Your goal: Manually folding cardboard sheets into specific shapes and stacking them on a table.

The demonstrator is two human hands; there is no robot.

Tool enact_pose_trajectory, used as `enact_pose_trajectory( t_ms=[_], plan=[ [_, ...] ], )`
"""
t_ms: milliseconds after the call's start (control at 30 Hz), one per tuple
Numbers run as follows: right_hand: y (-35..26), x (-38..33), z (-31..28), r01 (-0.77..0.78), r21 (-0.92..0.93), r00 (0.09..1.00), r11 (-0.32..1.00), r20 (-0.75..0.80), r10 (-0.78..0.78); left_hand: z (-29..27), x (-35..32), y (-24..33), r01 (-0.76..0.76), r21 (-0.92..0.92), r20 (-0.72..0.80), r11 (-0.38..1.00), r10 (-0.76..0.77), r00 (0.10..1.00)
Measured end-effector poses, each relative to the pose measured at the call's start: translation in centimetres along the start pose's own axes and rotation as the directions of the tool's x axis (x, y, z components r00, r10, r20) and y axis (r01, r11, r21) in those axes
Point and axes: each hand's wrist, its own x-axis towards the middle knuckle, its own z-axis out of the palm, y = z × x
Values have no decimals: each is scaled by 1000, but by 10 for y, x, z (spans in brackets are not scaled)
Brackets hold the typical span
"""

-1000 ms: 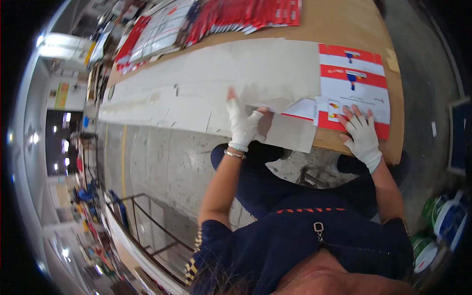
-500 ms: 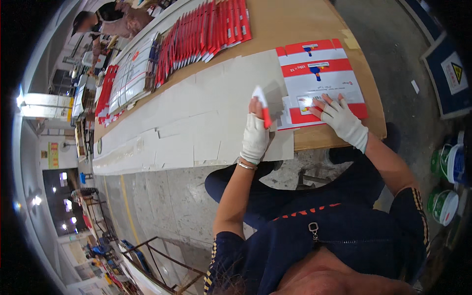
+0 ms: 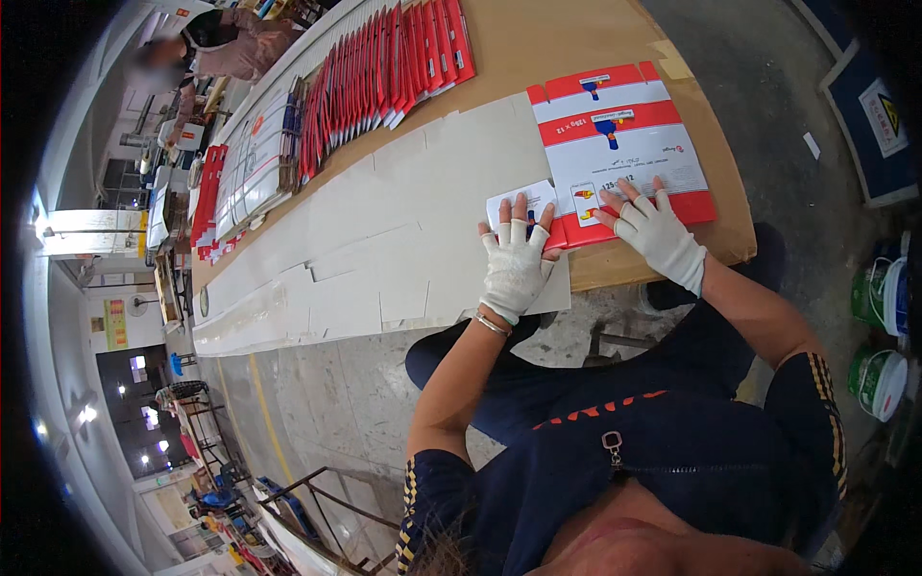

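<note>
Low in the frame, the person's dark-sleeved forearms rise to two white fingerless gloves. The left hand (image 3: 516, 264) lies flat, fingers spread, pressing the near left flap of a flattened red-and-white carton (image 3: 619, 158) at the right-centre of the frame. The right hand (image 3: 655, 230) rests open and flat on the carton's near red edge, gripping nothing. The carton lies on the brown table (image 3: 538, 38). Left of it run overlapping white cardboard sheets (image 3: 384, 240); farther, at upper centre, a fanned row of red cartons (image 3: 384, 62).
</note>
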Motion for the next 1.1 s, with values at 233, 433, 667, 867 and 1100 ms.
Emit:
enact_pose_trajectory(
  t_ms=[233,433,667,867,1100],
  plan=[
    [3,1,-2,88,34,996,996,-11,-88,-5,4,-7,-93,-26,-9,995,93,996],
    [7,-1,5,129,8,991,992,-44,-128,-3,4,-7,-100,-51,-10,994,100,995],
    [10,0,1,115,25,993,993,29,-115,2,20,-4,126,-259,59,958,-115,992],
    [9,6,-23,104,160,992,982,53,-114,6,85,-17,243,-252,-82,937,-271,959],
    [-45,-76,-58,-593,677,690,-436,706,159,-33,83,-6,399,-907,402,133,-8,916]
  ],
)
